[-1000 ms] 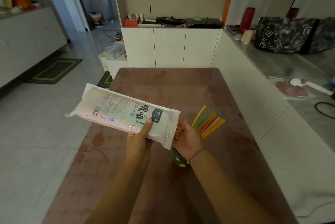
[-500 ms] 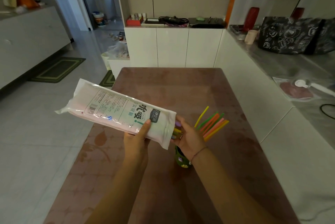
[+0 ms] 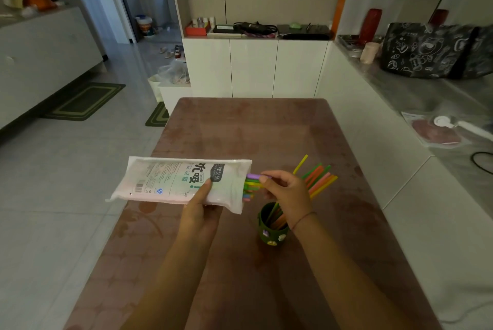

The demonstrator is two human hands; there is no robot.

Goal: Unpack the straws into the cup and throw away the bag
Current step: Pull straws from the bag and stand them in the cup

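My left hand (image 3: 200, 205) grips the white printed straw bag (image 3: 170, 181) near its open right end and holds it level above the table. Coloured straw ends (image 3: 250, 185) stick out of the bag's mouth. My right hand (image 3: 286, 195) pinches those straw ends with its fingertips. Below my right hand stands a small dark green cup (image 3: 272, 228) with little decorations. Several coloured straws (image 3: 318, 176) lean out of the cup to the upper right, partly hidden behind my right hand.
The brownish table (image 3: 253, 137) stretches ahead. A white counter (image 3: 416, 105) runs along the right with a black patterned bag (image 3: 429, 49), a pink cup and a white scoop. White cabinets stand at the back. A lined bin (image 3: 170, 81) sits on the floor past the table's far left corner.
The bag has levelled out and shifted right. My right hand has moved up to the bag's mouth and taken hold of the straw ends, which now stick out further.
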